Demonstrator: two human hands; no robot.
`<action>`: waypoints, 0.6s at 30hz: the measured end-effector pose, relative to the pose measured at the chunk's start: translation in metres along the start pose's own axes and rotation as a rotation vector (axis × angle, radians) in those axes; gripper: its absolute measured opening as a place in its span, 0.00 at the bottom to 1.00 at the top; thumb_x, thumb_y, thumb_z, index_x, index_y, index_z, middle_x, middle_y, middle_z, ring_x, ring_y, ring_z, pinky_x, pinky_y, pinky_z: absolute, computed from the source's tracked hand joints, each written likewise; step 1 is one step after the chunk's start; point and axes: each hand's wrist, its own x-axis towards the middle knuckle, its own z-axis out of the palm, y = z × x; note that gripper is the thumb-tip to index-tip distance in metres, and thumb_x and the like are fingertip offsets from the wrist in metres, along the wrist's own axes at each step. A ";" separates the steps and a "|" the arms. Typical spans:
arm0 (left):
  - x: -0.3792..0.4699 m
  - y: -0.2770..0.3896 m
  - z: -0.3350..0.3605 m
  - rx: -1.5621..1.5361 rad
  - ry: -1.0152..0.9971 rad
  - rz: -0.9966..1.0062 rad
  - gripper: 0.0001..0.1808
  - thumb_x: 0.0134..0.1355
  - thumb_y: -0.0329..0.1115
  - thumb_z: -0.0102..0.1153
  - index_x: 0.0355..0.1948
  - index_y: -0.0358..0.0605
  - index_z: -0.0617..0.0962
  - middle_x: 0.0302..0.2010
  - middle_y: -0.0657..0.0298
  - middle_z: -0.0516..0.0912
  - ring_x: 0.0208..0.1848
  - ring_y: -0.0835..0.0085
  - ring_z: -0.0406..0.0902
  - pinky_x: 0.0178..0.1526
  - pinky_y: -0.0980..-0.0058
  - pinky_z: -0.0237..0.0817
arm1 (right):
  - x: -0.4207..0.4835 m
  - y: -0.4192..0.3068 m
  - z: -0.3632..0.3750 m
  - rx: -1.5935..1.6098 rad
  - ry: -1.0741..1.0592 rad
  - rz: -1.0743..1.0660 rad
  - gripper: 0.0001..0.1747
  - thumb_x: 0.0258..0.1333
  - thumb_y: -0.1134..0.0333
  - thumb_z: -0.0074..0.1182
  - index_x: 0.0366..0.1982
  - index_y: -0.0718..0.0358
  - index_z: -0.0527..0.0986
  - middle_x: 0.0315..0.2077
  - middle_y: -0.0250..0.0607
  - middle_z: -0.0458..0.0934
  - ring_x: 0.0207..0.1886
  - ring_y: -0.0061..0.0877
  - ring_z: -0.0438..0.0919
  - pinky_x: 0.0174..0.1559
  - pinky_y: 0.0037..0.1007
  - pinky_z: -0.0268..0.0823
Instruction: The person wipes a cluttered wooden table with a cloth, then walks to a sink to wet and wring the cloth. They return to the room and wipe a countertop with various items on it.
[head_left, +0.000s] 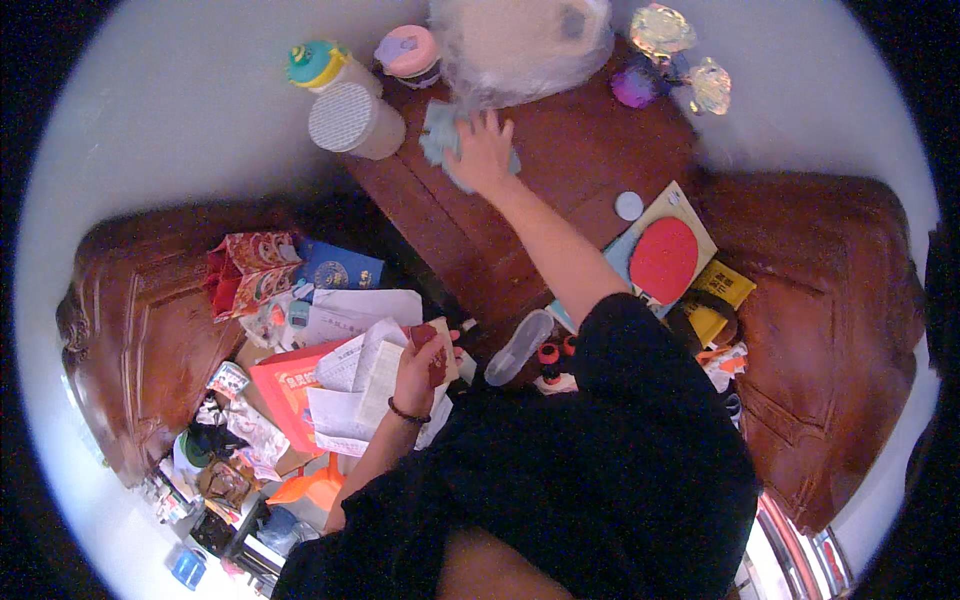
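My right hand (484, 150) rests on a pale blue-green cloth (442, 139), fingers spread, pressing it on the dark red-brown wooden table (585, 150). Part of the cloth is hidden under the palm. My left hand (420, 367) holds a small dark red booklet (437, 356) and a pale card or booklet (451, 352) behind it. Below that hand lie loose printed papers (360, 390) and a red-orange folder or book (289, 382). A large clear plastic bag (525, 52) stands just beyond the cloth.
A white canister (356, 120), a teal-lidded bottle (319, 64) and a pink-lidded cup (409, 52) stand at the back left. Shiny ornaments (664, 34) stand at the back right. A red table tennis bat (664, 259), a round white lid (628, 205) and a clear insole (520, 347) lie nearer me.
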 end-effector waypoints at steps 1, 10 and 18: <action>-0.003 0.000 -0.004 0.000 0.006 0.015 0.19 0.59 0.32 0.50 0.51 0.40 0.67 0.43 0.55 0.78 0.38 0.65 0.77 0.39 0.68 0.72 | 0.016 -0.003 0.004 0.005 -0.041 0.012 0.30 0.40 0.55 0.56 0.48 0.59 0.71 0.53 0.45 0.65 0.56 0.40 0.60 0.53 0.50 0.51; -0.011 0.026 -0.013 0.380 0.021 0.306 0.25 0.55 0.29 0.55 0.55 0.41 0.65 0.44 0.61 0.74 0.41 0.75 0.73 0.43 0.78 0.66 | 0.003 -0.029 0.009 0.082 -0.141 -0.189 0.31 0.37 0.57 0.58 0.50 0.52 0.70 0.54 0.44 0.64 0.56 0.39 0.60 0.53 0.46 0.52; 0.127 0.206 0.052 1.012 0.980 1.225 0.59 0.31 0.54 0.73 0.59 0.33 0.56 0.51 0.40 0.65 0.54 0.50 0.64 0.54 0.64 0.60 | -0.057 -0.039 0.007 0.159 0.007 -0.091 0.36 0.36 0.58 0.61 0.53 0.51 0.64 0.57 0.47 0.58 0.56 0.44 0.58 0.52 0.48 0.51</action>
